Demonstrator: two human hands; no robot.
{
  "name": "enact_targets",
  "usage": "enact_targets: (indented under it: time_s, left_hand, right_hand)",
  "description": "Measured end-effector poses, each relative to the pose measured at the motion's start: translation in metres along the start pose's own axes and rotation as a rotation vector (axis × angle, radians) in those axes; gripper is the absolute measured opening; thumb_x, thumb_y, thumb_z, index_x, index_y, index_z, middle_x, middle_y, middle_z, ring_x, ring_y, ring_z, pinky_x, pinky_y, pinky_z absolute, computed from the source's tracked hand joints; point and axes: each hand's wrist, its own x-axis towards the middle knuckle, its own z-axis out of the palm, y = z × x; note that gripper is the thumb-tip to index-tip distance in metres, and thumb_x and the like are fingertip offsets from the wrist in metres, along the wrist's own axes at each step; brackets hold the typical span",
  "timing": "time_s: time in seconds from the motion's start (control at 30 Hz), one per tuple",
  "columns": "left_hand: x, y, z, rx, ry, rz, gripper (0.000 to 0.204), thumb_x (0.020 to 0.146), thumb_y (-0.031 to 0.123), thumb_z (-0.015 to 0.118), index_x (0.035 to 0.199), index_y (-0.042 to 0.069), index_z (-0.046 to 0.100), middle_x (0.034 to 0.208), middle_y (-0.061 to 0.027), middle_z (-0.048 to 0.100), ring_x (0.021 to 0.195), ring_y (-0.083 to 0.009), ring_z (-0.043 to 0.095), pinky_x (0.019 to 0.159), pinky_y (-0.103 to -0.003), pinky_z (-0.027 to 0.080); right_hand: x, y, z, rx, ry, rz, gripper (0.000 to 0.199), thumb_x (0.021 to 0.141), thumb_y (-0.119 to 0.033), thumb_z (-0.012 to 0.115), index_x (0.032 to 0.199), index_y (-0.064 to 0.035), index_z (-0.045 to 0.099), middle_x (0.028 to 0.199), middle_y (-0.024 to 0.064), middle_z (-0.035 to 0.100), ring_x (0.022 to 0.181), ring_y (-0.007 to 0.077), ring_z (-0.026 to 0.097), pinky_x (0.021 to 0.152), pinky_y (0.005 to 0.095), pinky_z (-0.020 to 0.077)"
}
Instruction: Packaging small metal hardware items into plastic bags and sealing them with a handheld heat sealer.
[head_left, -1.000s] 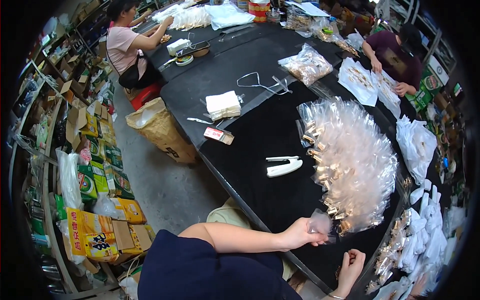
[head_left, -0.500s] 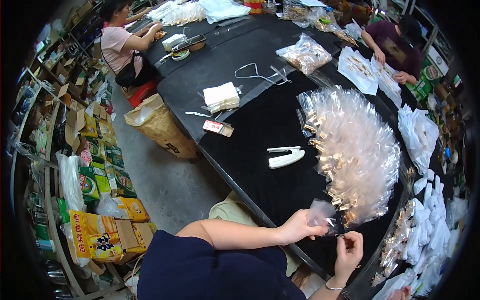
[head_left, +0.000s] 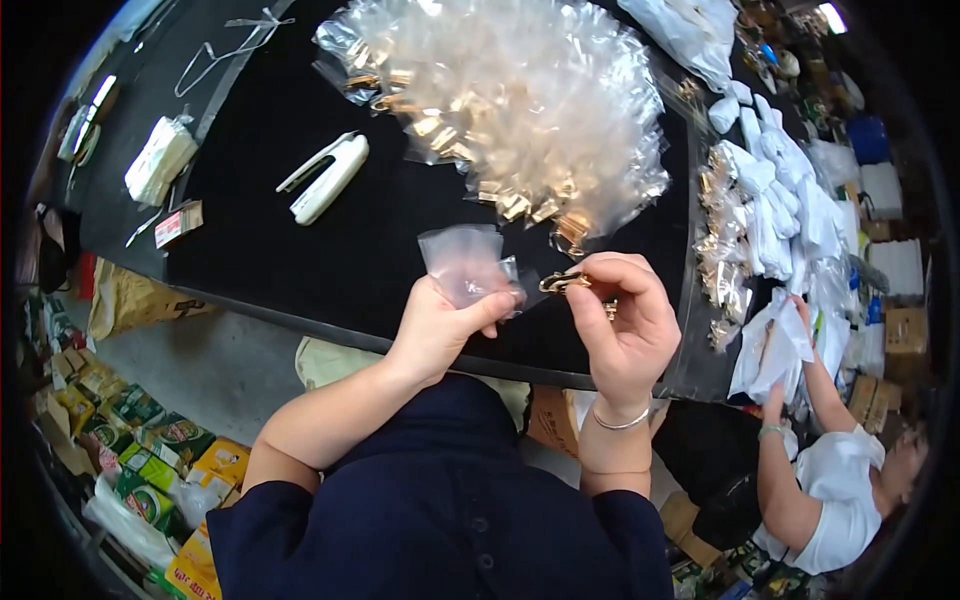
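My left hand is closed on several small clear plastic bags, with the thumb across their lower end. Close beside their opening, my right hand pinches a small gold-coloured metal piece between thumb and fingertips. Another gold bit shows against the fingers of that hand. Whether the piece touches the bags, I cannot tell. Beyond both hands lies a large fanned heap of clear bags, with gold pieces at its near edge. A white stapler rests left of the heap on the black table.
At far left are a red-and-white small box and a white stack. Bagged gold pieces and white wrapped bundles line the right side. A co-worker in a white shirt handles a white bag at right.
The view has swung right and down, bringing the white-shirted co-worker into sight. My right hand has turned and now shows the gold piece at its fingertips. My left hand still holds the bags.
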Motion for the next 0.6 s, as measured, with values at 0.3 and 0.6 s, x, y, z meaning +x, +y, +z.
enact_targets:
  time_s: [0.3, 0.6]
  left_hand:
    - [-0.004, -0.012, 0.003, 0.027, -0.06, 0.029, 0.023, 0.089, 0.01, 0.074, 0.107, 0.0, 0.064, 0.097, -0.0081, 0.07, 0.081, -0.0122, 0.065, 0.066, -0.024, 0.052]
    - [-0.003, -0.012, 0.006, 0.154, 0.01, 0.195, 0.03, 0.097, 0.014, 0.065, 0.122, -0.003, 0.059, 0.106, -0.0117, 0.07, 0.093, -0.0136, 0.067, 0.074, -0.026, 0.056]
  right_hand:
    - [-0.003, -0.009, -0.005, -0.092, -0.304, 0.155, 0.021, 0.079, 0.004, 0.076, 0.098, 0.0004, 0.068, 0.088, 0.0093, 0.067, 0.07, 0.0147, 0.06, 0.062, 0.0259, 0.0483]
    - [0.01, 0.013, -0.031, -0.25, -0.233, -0.096, 0.017, 0.081, 0.009, 0.069, 0.095, 0.0002, 0.071, 0.085, 0.0092, 0.067, 0.074, 0.0193, 0.064, 0.064, 0.0275, 0.0506]
